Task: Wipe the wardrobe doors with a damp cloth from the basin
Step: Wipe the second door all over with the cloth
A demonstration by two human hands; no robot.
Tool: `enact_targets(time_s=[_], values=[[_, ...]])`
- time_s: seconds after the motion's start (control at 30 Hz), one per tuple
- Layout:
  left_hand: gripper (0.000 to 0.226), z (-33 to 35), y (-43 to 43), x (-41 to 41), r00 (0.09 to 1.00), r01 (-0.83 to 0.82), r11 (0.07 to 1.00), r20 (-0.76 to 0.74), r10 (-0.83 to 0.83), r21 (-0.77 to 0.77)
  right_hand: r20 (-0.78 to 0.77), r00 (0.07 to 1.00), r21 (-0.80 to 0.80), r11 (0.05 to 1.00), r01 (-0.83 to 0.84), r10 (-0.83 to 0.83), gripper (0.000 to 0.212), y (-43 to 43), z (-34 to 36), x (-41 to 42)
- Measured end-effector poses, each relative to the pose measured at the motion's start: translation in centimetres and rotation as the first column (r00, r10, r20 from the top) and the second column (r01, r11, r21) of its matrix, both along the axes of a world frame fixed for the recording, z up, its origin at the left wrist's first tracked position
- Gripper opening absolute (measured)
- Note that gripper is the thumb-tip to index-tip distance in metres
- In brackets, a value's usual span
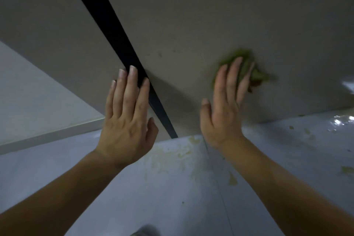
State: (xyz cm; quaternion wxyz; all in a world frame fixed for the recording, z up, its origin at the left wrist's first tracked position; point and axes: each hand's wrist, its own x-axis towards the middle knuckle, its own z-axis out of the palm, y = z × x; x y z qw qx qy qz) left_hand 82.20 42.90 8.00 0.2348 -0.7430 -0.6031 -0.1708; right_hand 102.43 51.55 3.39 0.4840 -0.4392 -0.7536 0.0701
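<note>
Cloth low on the right-hand door

Nearest lies a pale, glossy floor marked with yellowish smears. Above it, the left hand lies flat with straight fingers, grasping nothing. Its fingertips reach across the black strip between the two wardrobe doors. The right hand, blurred, presses the green cloth against the right door with straight fingers rather than clutching it. The cloth sits bunched under the fingertips, near the door's bottom edge.

To wipe well, I judge the cloth should be spread wider under the palm, with even pressure and overlapping strokes. Those strokes should take in the small dark specks just to its left. The flat left hand looks well placed to steady the panel. The basin is not in view, so rinsing would mean turning away
</note>
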Motion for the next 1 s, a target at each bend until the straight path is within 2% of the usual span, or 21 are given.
enact_targets(time_s=[0.07, 0.13, 0.2, 0.27, 0.37, 0.4, 0.43, 0.53, 0.57, 0.6, 0.7, 0.77, 0.83, 0.9, 0.93, 0.97, 1.0], values=[[0.096, 0.4, -0.2, -0.7, 1.000, 0.013, 0.999, 0.005, -0.013, 0.032, 0.179, 0.983, 0.174, 0.981, -0.081, 0.049, 0.079, 0.4, 3.8, -2.0], [0.097, 0.2, -0.7, -1.2, 0.999, 0.042, 0.998, 0.008, -0.042, 0.040, 0.347, 0.938, 0.370, 0.916, -0.153, 0.016, 0.071, 1.1, 6.3, -4.1], [0.097, -0.1, -1.2, -1.6, 0.998, 0.060, 0.997, 0.008, -0.060, 0.037, 0.499, 0.865, 0.486, 0.840, -0.241, -0.040, 0.066, 1.6, 6.6, -5.1], [0.097, -0.3, -1.5, -1.9, 0.998, 0.058, 0.998, 0.004, -0.059, 0.027, 0.669, 0.730, 0.514, 0.795, -0.322, -0.137, 0.066, 2.1, 4.0, -4.4], [0.096, -0.4, -1.6, -1.4, 0.999, 0.040, 0.999, 0.025, -0.040, 0.016, 0.851, 0.489, 0.431, 0.789, -0.439, -0.192, 0.068, 2.6, -1.1, -0.4], [0.095, -0.4, -1.6, -1.1, 0.998, 0.045, 0.999, 0.037, -0.045, 0.012, 0.861, 0.468, 0.420, 0.797, -0.433, -0.200, 0.069, 2.6, -1.4, 0.6], [0.094, -0.5, -1.6, -0.8, 0.997, 0.056, 0.998, 0.045, -0.056, 0.007, 0.840, 0.505, 0.438, 0.801, -0.408, -0.201, 0.070, 2.6, -1.1, 0.9], [0.091, -1.1, -1.4, -0.1, 0.995, 0.087, 0.996, 0.047, -0.086, -0.021, 0.695, 0.701, 0.504, 0.805, -0.313, -0.163, 0.070, 2.7, 2.2, -1.5], [0.089, -1.4, -1.3, 0.0, 0.995, 0.093, 0.995, 0.040, -0.091, -0.035, 0.665, 0.732, 0.503, 0.813, -0.292, -0.149, 0.071, 2.9, 2.6, -2.0], [0.087, -1.6, -1.3, 0.0, 0.995, 0.098, 0.994, 0.030, -0.097, -0.048, 0.657, 0.737, 0.513, 0.811, -0.282, -0.159, 0.072, 3.0, 2.2, -2.0], [0.080, -2.5, -1.0, 0.2, 0.996, 0.090, 0.993, -0.007, -0.091, -0.082, 0.714, 0.671, 0.508, 0.808, -0.298, -0.202, 0.075, 3.0, -4.4, 1.4], [0.078, -3.5, -0.6, 0.8, 0.996, 0.071, 0.992, -0.045, -0.077, -0.107, 0.714, 0.678, 0.400, 0.897, -0.191, -0.174, 0.078, 2.5, -9.0, 5.1], [0.078, -4.8, -0.3, 1.2, 0.993, 0.057, 0.990, -0.091, -0.069, -0.127, 0.646, 0.753, 0.194, 0.981, -0.001, -0.126, 0.078, 1.8, -11.8, 7.5], [0.080, -5.9, 0.2, 1.0, 0.989, 0.029, 0.991, -0.141, -0.048, -0.132, 0.466, 0.874, -0.031, 0.985, 0.171, -0.137, 0.073, 1.0, -13.3, 7.9], [0.082, -6.3, 0.5, 0.7, 0.986, 0.013, 0.991, -0.164, -0.035, -0.130, 0.314, 0.936, -0.148, 0.965, 0.216, -0.161, 0.073, 0.6, -13.9, 7.6], [0.083, -6.6, 0.8, 0.5, 0.983, 0.000, 0.992, -0.182, -0.024, -0.127, 0.093, 0.975, -0.294, 0.931, 0.219, -0.200, 0.074, 0.4, -14.2, 6.9], [0.084, -6.8, 1.0, 0.3, 0.981, -0.009, 0.992, -0.194, -0.016, -0.126, -0.172, 0.943, -0.458, 0.871, 0.179, -0.284, 0.074, 0.5, -14.5, 6.0]])
